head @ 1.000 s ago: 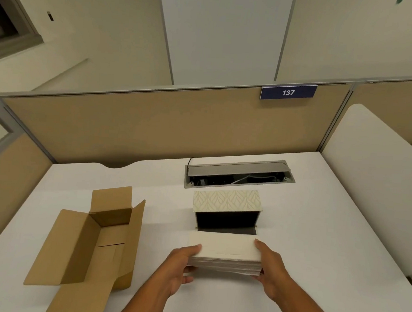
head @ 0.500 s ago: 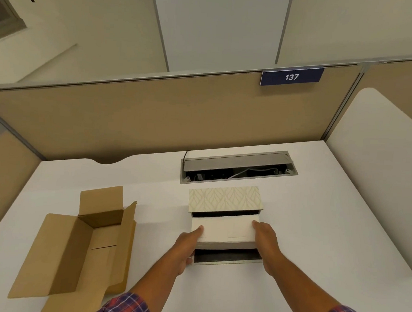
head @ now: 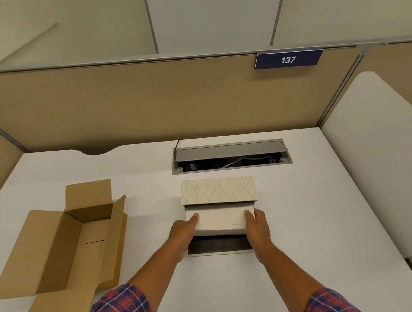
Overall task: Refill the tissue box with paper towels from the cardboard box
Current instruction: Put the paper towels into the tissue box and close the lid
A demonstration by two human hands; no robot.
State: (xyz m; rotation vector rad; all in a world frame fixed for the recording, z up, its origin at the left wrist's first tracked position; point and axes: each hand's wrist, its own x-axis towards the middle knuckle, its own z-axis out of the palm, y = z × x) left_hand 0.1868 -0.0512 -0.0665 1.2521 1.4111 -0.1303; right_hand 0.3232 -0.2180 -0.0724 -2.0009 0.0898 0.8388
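Note:
A cream tissue box [head: 218, 189] with a leaf pattern lies on its side on the white desk, its open side facing me and its dark flap [head: 219, 248] folded down flat. A stack of off-white paper towels [head: 218, 219] sits partly inside the opening. My left hand [head: 183, 231] grips the stack's left end and my right hand [head: 256, 226] grips its right end. The open brown cardboard box [head: 74, 239] lies at the left with nothing visible inside.
An open grey cable hatch [head: 231, 155] with wires is set into the desk just behind the tissue box. Tan partition walls [head: 130, 107] close the back and left. A white rounded side panel [head: 374, 154] stands at the right.
Both hands have carried the towel stack away from me, from in front of the flap into the tissue box's opening. The last half second pushed it slightly deeper.

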